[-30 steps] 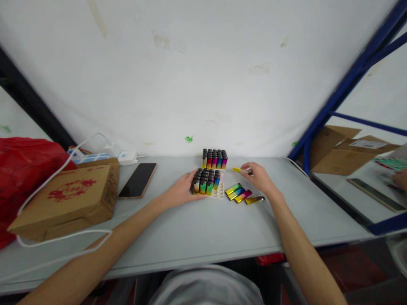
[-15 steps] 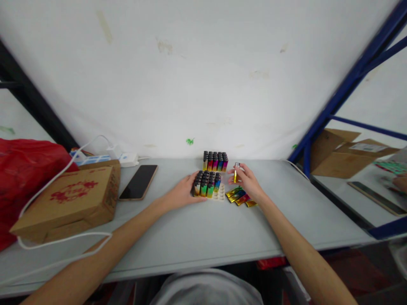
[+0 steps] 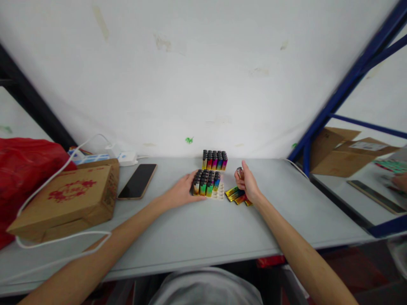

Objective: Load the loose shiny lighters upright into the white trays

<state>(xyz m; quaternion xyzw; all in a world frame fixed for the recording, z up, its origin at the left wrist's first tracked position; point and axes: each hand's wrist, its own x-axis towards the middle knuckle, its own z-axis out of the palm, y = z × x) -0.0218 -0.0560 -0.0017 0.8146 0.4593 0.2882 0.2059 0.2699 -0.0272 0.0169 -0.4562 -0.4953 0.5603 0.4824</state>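
Observation:
My left hand [image 3: 180, 192] is wrapped round the left side of a white tray [image 3: 220, 196] with round sockets. Colourful lighters [image 3: 203, 186] with black tops stand upright in it, and sockets at its right front corner show bare. To the right of the tray, my right hand [image 3: 250, 185] is closed round a lighter [image 3: 239, 170], thumb raised beside its metal top; the fingers hide most of its body. Below that hand lie several loose metallic lighters [image 3: 234, 195], partly covered by it. A second block of upright lighters [image 3: 215, 161] stands behind the tray, near the wall.
On the left of the table are a phone [image 3: 137, 181], a cardboard box [image 3: 63, 199], a red bag [image 3: 32, 169], a white cable and a power strip [image 3: 127, 158]. At right, a blue frame [image 3: 337, 93] borders another table with an open carton [image 3: 337, 152] and another person's hand [image 3: 400, 182].
My right hand has turned and closed round the lighter, which was held upright in the fingertips before; the thumb is now up. My left hand stays at the tray.

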